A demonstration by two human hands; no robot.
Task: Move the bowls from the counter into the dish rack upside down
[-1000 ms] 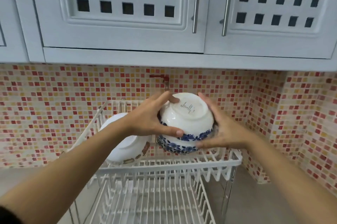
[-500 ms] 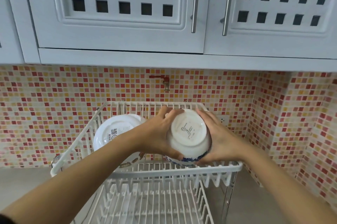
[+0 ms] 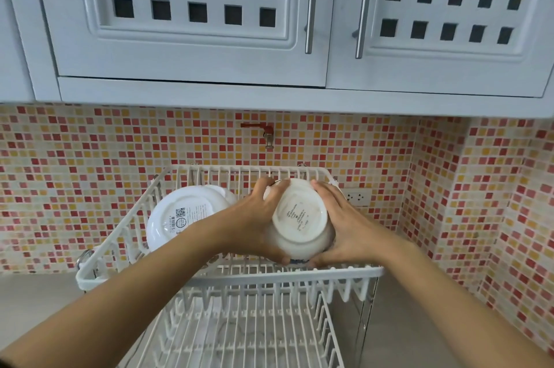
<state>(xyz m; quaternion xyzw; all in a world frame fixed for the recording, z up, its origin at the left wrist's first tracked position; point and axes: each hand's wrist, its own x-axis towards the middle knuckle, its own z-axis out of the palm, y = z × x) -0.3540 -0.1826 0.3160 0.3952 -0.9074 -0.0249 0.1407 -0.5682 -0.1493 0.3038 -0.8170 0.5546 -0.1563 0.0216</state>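
Observation:
A white bowl with a blue pattern is upside down, base towards me, low inside the upper tier of the white wire dish rack. My left hand grips its left side and my right hand grips its right side. To its left in the same tier another white bowl lies upside down, tilted, with a printed label on its base. Whether the held bowl rests on the rack wires is hidden by my hands.
The rack's lower tier holds nothing that I can see. A mosaic tile backsplash stands behind, with a small tap and a wall socket. White cabinets hang overhead. Grey counter lies on both sides.
Both hands have lowered the blue-patterned bowl from above the rack's rim down into the upper tier, turning its base to face me. The other bowl has stayed in place.

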